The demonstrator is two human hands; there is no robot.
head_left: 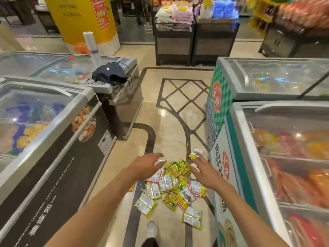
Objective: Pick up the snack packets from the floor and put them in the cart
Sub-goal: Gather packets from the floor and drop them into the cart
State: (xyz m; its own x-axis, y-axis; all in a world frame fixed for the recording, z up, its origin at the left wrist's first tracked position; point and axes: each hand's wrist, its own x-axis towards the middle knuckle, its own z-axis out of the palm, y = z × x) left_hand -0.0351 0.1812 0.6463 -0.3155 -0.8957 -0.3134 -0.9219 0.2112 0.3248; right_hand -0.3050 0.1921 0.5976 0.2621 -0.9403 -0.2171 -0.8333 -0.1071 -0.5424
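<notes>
The left freezer [44,113] and right freezer [284,139] are cut off by the frame, and the far display stands [173,43] are blurred. Between the freezers, a glossy beige floor [169,113] with dark inlaid lines is seen. The snack packets [170,188] are heaped on the near floor. The left hand [146,163] and right hand [203,170] are held above the heap with fingers spread and nothing gripped. Whether the small far packet [195,153] is touched by the right fingertips cannot be told.

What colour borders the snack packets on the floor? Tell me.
Snack packets: mostly yellow-green borders, a few red; head view.
</notes>
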